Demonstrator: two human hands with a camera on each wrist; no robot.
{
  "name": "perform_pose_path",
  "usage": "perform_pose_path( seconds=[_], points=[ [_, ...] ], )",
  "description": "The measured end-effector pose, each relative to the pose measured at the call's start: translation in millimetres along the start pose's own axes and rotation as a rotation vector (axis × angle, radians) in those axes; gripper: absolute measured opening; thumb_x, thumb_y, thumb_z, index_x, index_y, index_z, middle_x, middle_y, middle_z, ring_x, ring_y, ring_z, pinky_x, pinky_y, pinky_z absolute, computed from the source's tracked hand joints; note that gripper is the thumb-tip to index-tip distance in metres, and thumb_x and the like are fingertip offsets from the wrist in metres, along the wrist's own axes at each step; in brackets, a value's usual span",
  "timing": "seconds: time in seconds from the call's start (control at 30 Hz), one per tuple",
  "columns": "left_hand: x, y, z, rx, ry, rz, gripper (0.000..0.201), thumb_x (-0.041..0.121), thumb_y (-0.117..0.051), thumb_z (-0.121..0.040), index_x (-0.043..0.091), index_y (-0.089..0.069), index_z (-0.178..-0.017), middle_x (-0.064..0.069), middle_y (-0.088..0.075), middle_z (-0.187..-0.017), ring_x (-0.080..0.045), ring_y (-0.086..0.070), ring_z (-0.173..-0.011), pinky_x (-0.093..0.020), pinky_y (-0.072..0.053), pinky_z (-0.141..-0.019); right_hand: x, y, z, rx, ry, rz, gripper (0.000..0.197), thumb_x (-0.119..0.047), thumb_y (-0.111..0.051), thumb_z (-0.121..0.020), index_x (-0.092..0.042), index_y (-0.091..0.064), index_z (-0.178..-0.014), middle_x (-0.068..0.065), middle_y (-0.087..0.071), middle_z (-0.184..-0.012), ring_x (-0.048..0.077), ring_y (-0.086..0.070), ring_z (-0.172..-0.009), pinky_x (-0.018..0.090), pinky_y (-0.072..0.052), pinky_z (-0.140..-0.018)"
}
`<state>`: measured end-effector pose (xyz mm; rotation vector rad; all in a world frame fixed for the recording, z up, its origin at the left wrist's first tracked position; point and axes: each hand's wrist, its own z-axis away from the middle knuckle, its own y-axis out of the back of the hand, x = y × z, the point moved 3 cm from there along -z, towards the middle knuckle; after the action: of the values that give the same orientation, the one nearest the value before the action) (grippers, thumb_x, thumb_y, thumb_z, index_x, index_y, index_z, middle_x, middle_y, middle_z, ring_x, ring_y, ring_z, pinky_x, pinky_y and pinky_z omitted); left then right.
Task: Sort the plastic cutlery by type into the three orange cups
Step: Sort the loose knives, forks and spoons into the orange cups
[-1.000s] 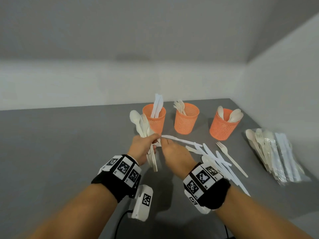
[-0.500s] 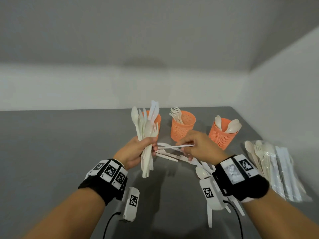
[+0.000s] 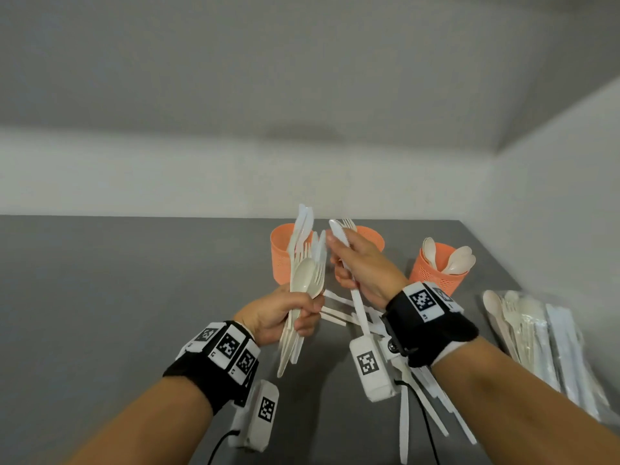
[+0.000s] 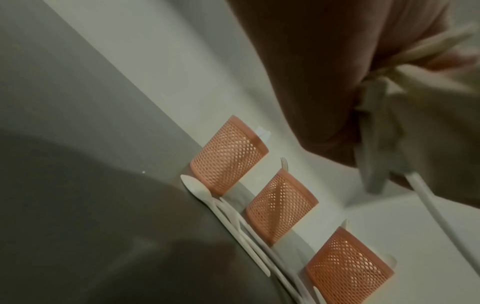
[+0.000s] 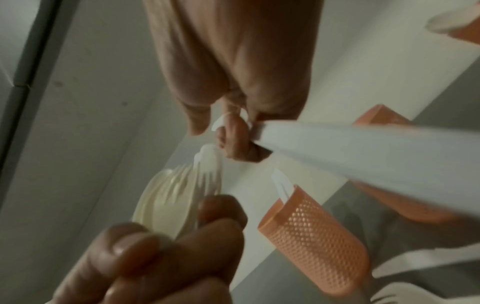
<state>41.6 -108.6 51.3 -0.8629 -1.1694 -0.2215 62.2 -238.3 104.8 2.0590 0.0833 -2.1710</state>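
Note:
My left hand [image 3: 285, 313] grips a mixed bundle of white and cream cutlery [image 3: 303, 283], upright, in front of the left orange cup [image 3: 281, 255]. My right hand [image 3: 362, 266] holds a single white knife [image 3: 355, 297] nearly upright, blade up, right beside that bundle and in front of the middle cup [image 3: 372, 238], which holds forks. The right cup [image 3: 432, 268] holds cream spoons. In the left wrist view the three cups [image 4: 280, 205] stand in a row with loose cutlery [image 4: 233, 216] beside them. In the right wrist view the knife [image 5: 363, 152] crosses above the knife cup [image 5: 311, 236].
Loose white knives and handles [image 3: 432, 407] lie on the grey table [image 3: 117, 297] under my right wrist. A clear bag of packed cutlery [image 3: 543, 347] lies at the right by the wall. Wrist camera units [image 3: 369, 364] hang below both wrists.
My right hand has lifted the single knife from level to nearly upright and brought it next to the bundle. My left hand tilted the bundle and stayed in front of the left cup.

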Motion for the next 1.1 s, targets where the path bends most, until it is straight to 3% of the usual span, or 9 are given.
perform_pose_path(
  seconds=[0.2, 0.33, 0.43, 0.5, 0.6, 0.8, 0.97, 1.03, 1.1],
  points=[
    [3, 1, -3, -0.015, 0.026, 0.024, 0.023, 0.002, -0.052, -0.065, 0.007, -0.047, -0.087, -0.001, -0.044, -0.049, -0.009, -0.041, -0.037, -0.022, -0.042, -0.044, 4, -12, -9, -0.019, -0.05, -0.099, 0.011, -0.011, -0.062, -0.087, -0.002, -0.059, -0.09, 0.004, -0.042, -0.061, 0.007, -0.034, -0.045, 0.014, -0.029, -0.037],
    [11, 9, -2, 0.133, 0.019, 0.003, 0.023, 0.009, -0.055, -0.076, 0.005, -0.049, -0.098, -0.004, -0.057, -0.06, -0.012, -0.049, -0.042, -0.023, -0.044, -0.044, -1, -11, -12, 0.145, 0.007, -0.079, 0.017, -0.013, -0.055, -0.091, -0.01, -0.057, -0.074, -0.004, -0.044, -0.045, 0.004, -0.036, -0.034, 0.014, -0.031, -0.036],
    [18, 18, 2, 0.183, -0.005, -0.075, 0.023, 0.012, -0.052, -0.089, 0.001, -0.05, -0.108, -0.003, -0.067, -0.069, -0.012, -0.052, -0.046, -0.022, -0.045, -0.044, -1, -12, -16, 0.173, 0.036, -0.101, 0.02, -0.016, -0.049, -0.095, -0.009, -0.057, -0.078, -0.007, -0.049, -0.043, 0.003, -0.041, -0.034, 0.014, -0.034, -0.037],
    [22, 21, 6, 0.168, 0.002, -0.101, 0.021, 0.013, -0.049, -0.092, 0.005, -0.055, -0.11, -0.003, -0.069, -0.072, -0.012, -0.051, -0.046, -0.021, -0.044, -0.044, 2, -18, -18, 0.113, 0.059, -0.134, 0.021, -0.02, -0.05, -0.095, -0.002, -0.06, -0.091, -0.002, -0.054, -0.05, 0.005, -0.044, -0.036, 0.018, -0.038, -0.04],
    [24, 24, 10, 0.158, 0.019, -0.113, 0.019, 0.014, -0.049, -0.092, 0.006, -0.058, -0.106, -0.005, -0.071, -0.074, -0.012, -0.054, -0.046, -0.022, -0.048, -0.046, 7, -21, -23, 0.061, 0.057, -0.151, 0.026, -0.019, -0.052, -0.094, 0.003, -0.059, -0.105, 0.0, -0.058, -0.054, 0.005, -0.046, -0.037, 0.021, -0.04, -0.043],
    [30, 43, 21, 0.23, 0.012, -0.129, 0.02, 0.014, -0.048, -0.093, 0.007, -0.053, -0.111, -0.011, -0.075, -0.091, -0.012, -0.058, -0.049, -0.019, -0.047, -0.044, 4, -11, -39, 0.236, 0.02, -0.25, 0.015, -0.022, -0.052, -0.094, -0.012, -0.059, -0.085, -0.006, -0.053, -0.058, 0.007, -0.033, -0.047, 0.015, -0.028, -0.041],
    [33, 58, 25, 0.251, 0.038, -0.097, 0.019, 0.015, -0.046, -0.094, 0.008, -0.05, -0.111, -0.013, -0.074, -0.087, -0.013, -0.053, -0.043, -0.02, -0.044, -0.04, 9, -27, -50, 0.092, 0.017, -0.313, 0.006, -0.012, -0.054, -0.092, -0.008, -0.058, -0.09, 0.007, -0.047, -0.076, 0.008, -0.032, -0.051, 0.014, -0.028, -0.038],
    [34, 64, 25, 0.295, 0.037, -0.085, 0.015, 0.016, -0.046, -0.094, 0.009, -0.051, -0.105, -0.015, -0.072, -0.084, -0.013, -0.051, -0.041, -0.02, -0.043, -0.04, 0, -25, -53, 0.152, 0.057, -0.256, 0.007, -0.01, -0.054, -0.092, -0.009, -0.059, -0.086, 0.005, -0.051, -0.073, 0.007, -0.035, -0.047, 0.014, -0.028, -0.038],
    [36, 75, 23, 0.384, 0.01, -0.042, 0.013, 0.014, -0.046, -0.093, 0.008, -0.057, -0.097, -0.015, -0.067, -0.08, -0.012, -0.044, -0.037, -0.019, -0.04, -0.04, -14, -16, -57, 0.301, 0.123, -0.21, 0.009, -0.012, -0.055, -0.092, -0.016, -0.057, -0.083, -0.003, -0.052, -0.069, 0.003, -0.041, -0.047, 0.013, -0.031, -0.039]
  ],
)
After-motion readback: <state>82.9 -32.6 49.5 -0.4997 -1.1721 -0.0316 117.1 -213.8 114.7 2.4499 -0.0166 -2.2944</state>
